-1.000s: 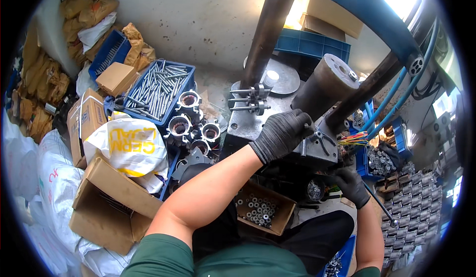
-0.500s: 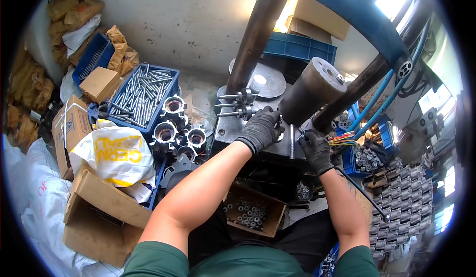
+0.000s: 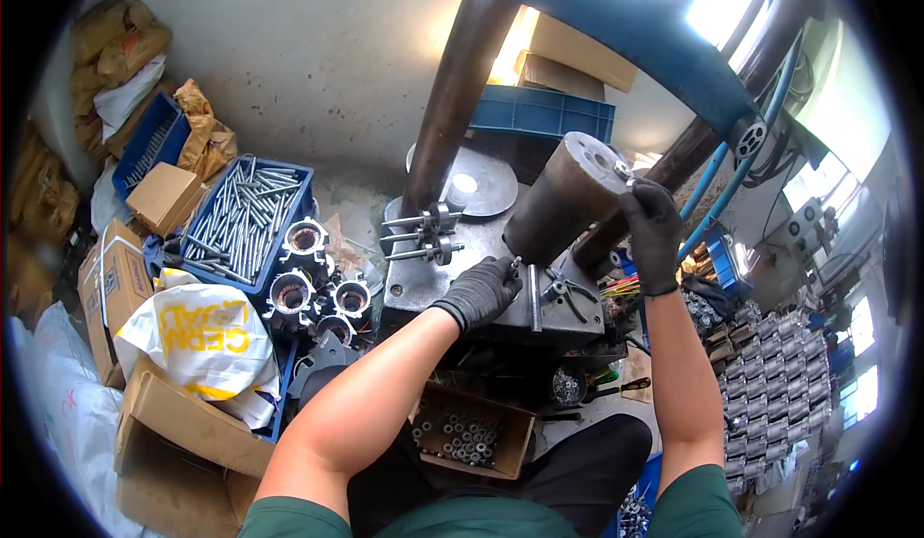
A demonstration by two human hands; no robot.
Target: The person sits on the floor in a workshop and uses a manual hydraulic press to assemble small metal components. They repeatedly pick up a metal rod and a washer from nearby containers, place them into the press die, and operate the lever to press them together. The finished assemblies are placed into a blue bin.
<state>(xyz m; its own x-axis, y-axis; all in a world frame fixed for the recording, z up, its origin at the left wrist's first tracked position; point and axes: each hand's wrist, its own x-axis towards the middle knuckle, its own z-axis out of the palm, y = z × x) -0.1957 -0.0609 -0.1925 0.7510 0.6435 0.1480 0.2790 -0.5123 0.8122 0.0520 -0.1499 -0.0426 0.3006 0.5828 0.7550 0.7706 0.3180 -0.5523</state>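
Up from the front edge of the steel press bed (image 3: 414, 283), where half a second ago it was beside a steel rod (image 3: 535, 297), the right hand (image 3: 653, 218) has risen to the upper end of the thick steel cylinder (image 3: 566, 201), while the left hand (image 3: 481, 293) stays low by the cylinder's foot. Gloved in dark knit, the left fingers are drawn in narrow around a small bright metal piece (image 3: 516, 263), probably pinched at the tips so its end is left uncovered. The right fingers bend beside a shiny fitting (image 3: 623, 168) on the cylinder's end face; whether they grip it I cannot tell. The cylinder leans in view toward the right rear corner of the bed (the fisheye lens may exaggerate the tilt). Near the front edge, right of the rod, lies a dark plier-like tool (image 3: 568, 293), presumably left there for easy reach. Disc-bearing shafts (image 3: 428, 235) lie side by side at the left edge, their thin ends pointing outward, perhaps to keep them handy for lifting. Below the front edge, a cardboard box (image 3: 521, 439) holds small metal rings (image 3: 470, 439), apparently kept close to the knees for quick picking.
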